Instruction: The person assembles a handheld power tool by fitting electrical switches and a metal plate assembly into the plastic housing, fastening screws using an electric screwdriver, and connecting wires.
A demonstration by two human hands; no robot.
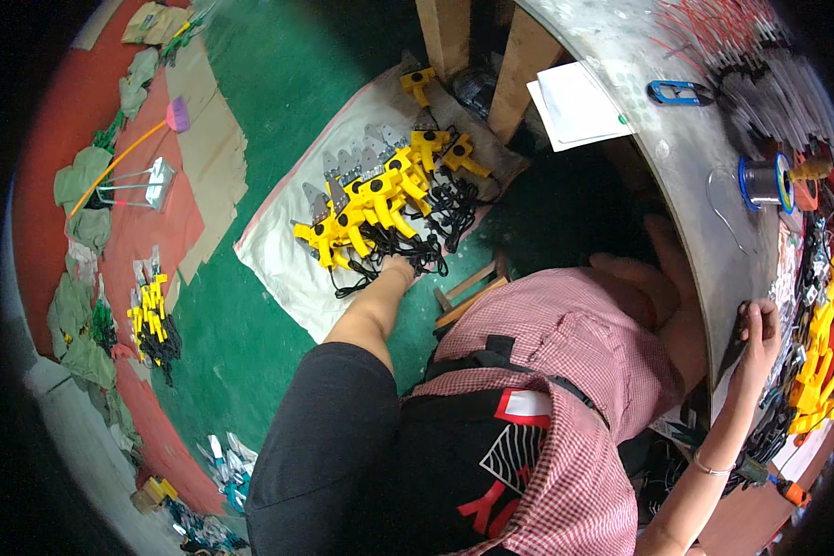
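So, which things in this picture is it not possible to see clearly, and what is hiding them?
All in the head view:
Left hand: fingers lost among black cables, so its grip is unclear.
Right hand: curled fingers hide whether it holds anything.
Space under the table: lost in shadow.
Red wires: partly cut off by the upper edge.

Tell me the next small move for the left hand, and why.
Probably lift one yellow tool off the white sack by its black cord: the left hand is down at the bundled black cords, though its fingers are hard to make out, while the right hand is up by the table.
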